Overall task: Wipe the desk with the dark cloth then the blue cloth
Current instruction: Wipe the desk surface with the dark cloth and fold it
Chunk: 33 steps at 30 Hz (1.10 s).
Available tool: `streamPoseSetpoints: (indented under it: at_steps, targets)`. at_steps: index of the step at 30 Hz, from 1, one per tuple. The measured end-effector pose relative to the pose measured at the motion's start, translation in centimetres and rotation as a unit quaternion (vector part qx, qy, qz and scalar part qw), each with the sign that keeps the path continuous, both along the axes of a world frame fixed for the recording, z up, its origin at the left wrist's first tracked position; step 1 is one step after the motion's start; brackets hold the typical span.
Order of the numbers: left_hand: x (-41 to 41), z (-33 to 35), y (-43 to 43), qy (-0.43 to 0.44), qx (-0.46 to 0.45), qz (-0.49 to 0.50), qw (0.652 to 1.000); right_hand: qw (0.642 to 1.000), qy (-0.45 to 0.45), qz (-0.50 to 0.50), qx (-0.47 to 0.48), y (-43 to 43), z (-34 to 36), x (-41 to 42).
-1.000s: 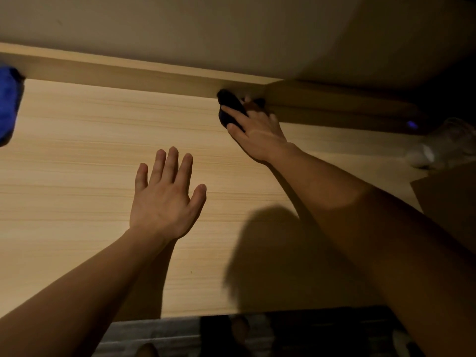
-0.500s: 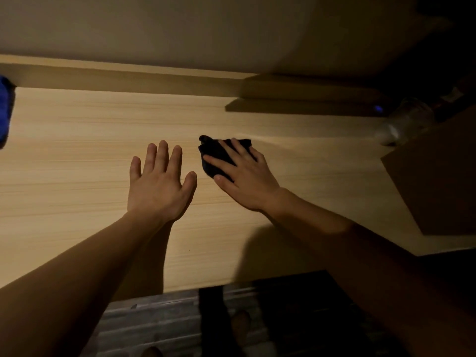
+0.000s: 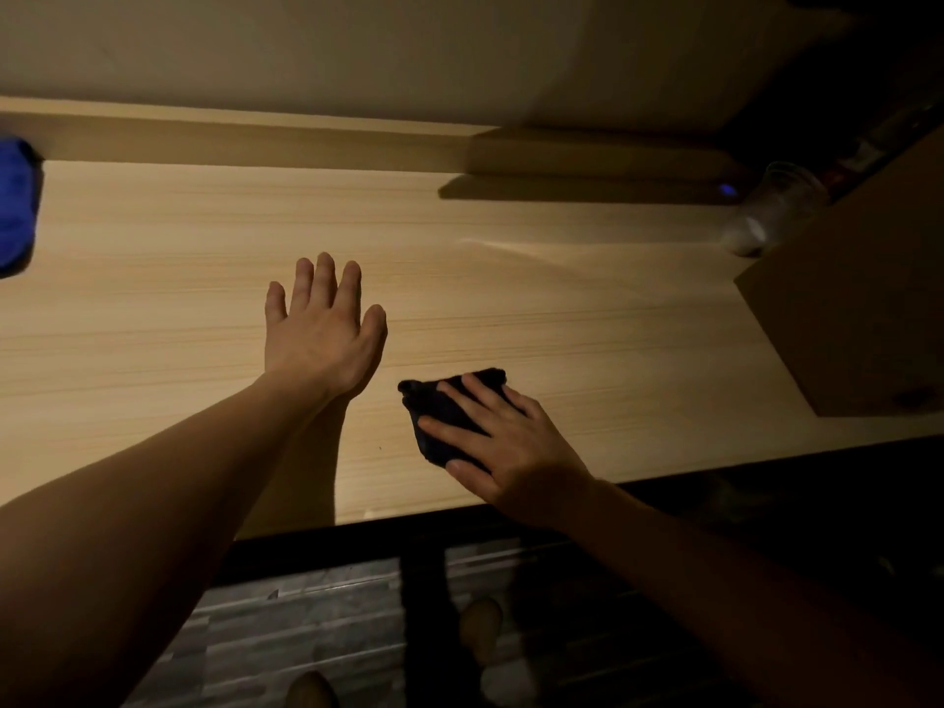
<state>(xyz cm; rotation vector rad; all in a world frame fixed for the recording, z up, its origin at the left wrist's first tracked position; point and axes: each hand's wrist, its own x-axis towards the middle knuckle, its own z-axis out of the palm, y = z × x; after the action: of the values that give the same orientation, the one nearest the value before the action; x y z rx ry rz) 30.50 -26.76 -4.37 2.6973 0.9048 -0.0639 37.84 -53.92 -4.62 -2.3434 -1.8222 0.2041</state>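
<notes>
Fingers (image 3: 452,430) flat on crumpled dark cloth (image 3: 431,403), woodgrain desk (image 3: 153,298)

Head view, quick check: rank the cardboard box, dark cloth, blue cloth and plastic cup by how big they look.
1. Largest: cardboard box, though cropped by the frame.
2. Too alike to rank: dark cloth, plastic cup, blue cloth. The right hand covers part of the dark cloth, and the frame edge crops the blue cloth.

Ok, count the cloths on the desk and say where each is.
2. The dark cloth lies near the front edge of the desk under the right hand. The blue cloth sits far left, partly cut off; more may be hidden.
</notes>
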Motion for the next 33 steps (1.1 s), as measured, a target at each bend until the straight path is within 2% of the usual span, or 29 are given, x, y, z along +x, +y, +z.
streamPoseSetpoints:
  at_steps: [4,7,10,14,16,17,20,24,29,33]
  targets:
    - [0.8,0.8,-0.6,-0.032,-0.005,-0.009,0.999,0.998,0.018,0.019,0.061,-2.1,-0.4,-1.2]
    - [2.9,1.3,-2.0,-0.057,-0.007,-0.053,0.997,0.989,0.100,0.027,0.108,-3.8,-0.3,-1.8]
    - [4.8,1.0,-3.4,-0.063,-0.032,-0.074,0.995,0.972,0.189,-0.015,0.141,-4.5,0.6,-2.0]
    - [5.3,0.1,-4.5,-0.028,-0.025,-0.072,0.997,0.920,0.336,-0.092,0.178,-2.5,4.0,1.8]
    - [5.4,-0.2,-4.7,-0.014,-0.010,-0.071,0.997,0.894,0.372,-0.155,0.196,-0.2,5.3,5.6]
    - [5.5,-0.2,-4.7,-0.012,-0.004,-0.071,0.997,0.897,0.350,-0.174,0.204,1.2,5.6,7.7]
    - [5.7,-0.4,-4.9,-0.011,0.006,-0.062,0.998,0.945,0.196,-0.163,0.206,5.6,4.6,14.4]
    - [5.9,-0.5,-5.0,-0.009,0.007,-0.055,0.998,0.977,0.081,-0.155,0.118,11.0,2.7,21.4]
    - [5.9,-0.6,-5.1,-0.015,0.013,-0.049,0.999,0.990,-0.002,-0.138,0.033,14.5,1.0,25.2]
    - [5.9,-0.5,-5.2,-0.008,0.017,-0.045,0.999,0.988,0.003,-0.146,-0.042,14.7,0.4,25.3]
